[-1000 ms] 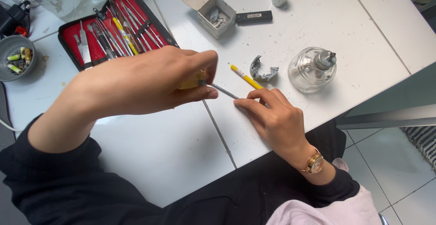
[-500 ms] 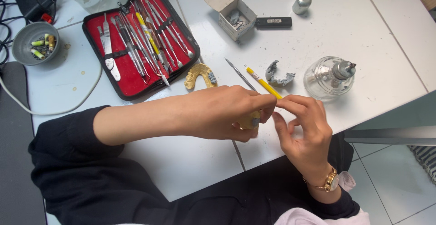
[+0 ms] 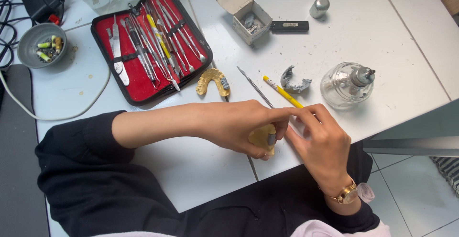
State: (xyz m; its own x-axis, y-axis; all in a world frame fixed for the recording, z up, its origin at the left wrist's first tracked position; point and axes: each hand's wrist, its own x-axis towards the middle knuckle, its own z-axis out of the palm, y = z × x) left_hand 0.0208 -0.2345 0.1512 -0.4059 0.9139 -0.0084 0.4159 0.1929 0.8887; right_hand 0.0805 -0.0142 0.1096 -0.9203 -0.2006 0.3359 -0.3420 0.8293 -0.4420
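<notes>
My left hand [image 3: 234, 127] grips a small yellow dental cast [image 3: 263, 136] with a grey part, just above the white table's front edge. My right hand [image 3: 318, 143] is right beside it. Its thumb and forefinger are pinched together against my left forefinger tip, over the cast. Whether they hold anything is hidden. A thin metal probe [image 3: 255, 87] and a yellow-handled tool [image 3: 282, 91] lie on the table just beyond my hands, with their near ends running under my fingers.
A second yellow cast [image 3: 212, 80] and a grey arch piece [image 3: 292, 81] lie mid-table. A glass spirit lamp [image 3: 345, 85] stands at the right. An open red instrument case [image 3: 148, 45], a small cardboard box [image 3: 244, 14], a black stick [image 3: 289, 26], a metal cap [image 3: 319, 7] and a grey bowl [image 3: 40, 43] sit farther back.
My hands have come together nearer the table's front edge, and the cast has come lower. The metal probe that ran between my hands a second ago lies on the table.
</notes>
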